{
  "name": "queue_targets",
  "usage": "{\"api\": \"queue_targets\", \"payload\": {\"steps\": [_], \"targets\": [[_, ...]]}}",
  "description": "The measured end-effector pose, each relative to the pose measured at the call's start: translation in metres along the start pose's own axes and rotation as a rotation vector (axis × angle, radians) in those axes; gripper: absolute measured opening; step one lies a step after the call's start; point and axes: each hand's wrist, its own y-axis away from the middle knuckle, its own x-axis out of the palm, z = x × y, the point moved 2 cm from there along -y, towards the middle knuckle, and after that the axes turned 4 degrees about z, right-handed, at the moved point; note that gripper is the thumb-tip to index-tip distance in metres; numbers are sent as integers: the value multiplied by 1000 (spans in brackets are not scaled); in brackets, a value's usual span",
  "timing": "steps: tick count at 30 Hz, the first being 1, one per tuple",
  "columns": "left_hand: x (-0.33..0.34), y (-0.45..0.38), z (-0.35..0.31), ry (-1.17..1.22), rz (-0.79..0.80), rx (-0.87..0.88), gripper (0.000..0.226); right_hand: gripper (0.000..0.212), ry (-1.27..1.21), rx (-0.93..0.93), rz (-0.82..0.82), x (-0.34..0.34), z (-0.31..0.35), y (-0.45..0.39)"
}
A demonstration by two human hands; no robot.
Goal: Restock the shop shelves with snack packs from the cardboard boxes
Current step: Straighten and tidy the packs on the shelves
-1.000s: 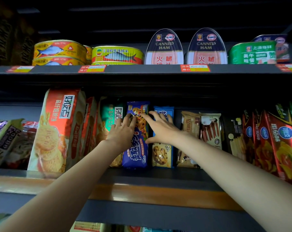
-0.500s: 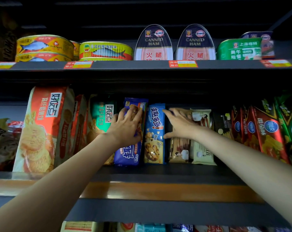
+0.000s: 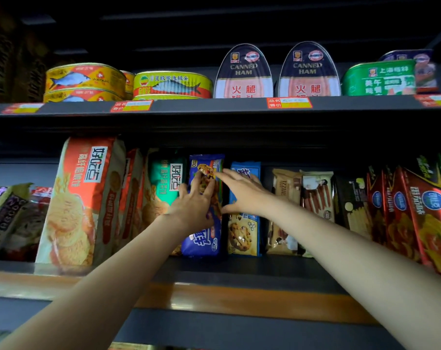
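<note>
Reaching up to the middle shelf (image 3: 239,269), both your arms meet near the centre of the frame. Your left hand (image 3: 194,205) lies against the front of the dark blue cookie pack (image 3: 204,241), fingers curved over its upper half; whether the thumb hooks round the pack's edge you cannot tell from this view. Your right hand (image 3: 242,193) is spread, fingers straight, its fingertips touching the top right of that same pack while the palm covers the upper part of the light blue cookie pack (image 3: 243,236) standing just beside it. Both packs stand upright on the shelf.

Left of centre, a green biscuit pack (image 3: 165,180) stands touching the dark blue one, and further left is a large orange biscuit bag (image 3: 80,198). Right of your right hand stand two beige wafer packs (image 3: 302,195), then a row of red snack packs (image 3: 416,215) toward the right edge.

Along the upper shelf (image 3: 214,106), yellow fish tins (image 3: 85,79) sit at upper left, two canned ham tins (image 3: 277,72) at top centre, and a green tin (image 3: 378,78) at upper right.
</note>
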Motion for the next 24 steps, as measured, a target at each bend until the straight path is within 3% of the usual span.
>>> {"api": "queue_targets", "payload": {"steps": [9,24], "targets": [[-1,-2,10,18,40,31,98,98,24,75,26,5,11,-2],[-12,14,15,-30,-59,30,91,100,37,76,17,-3,3,10]]}}
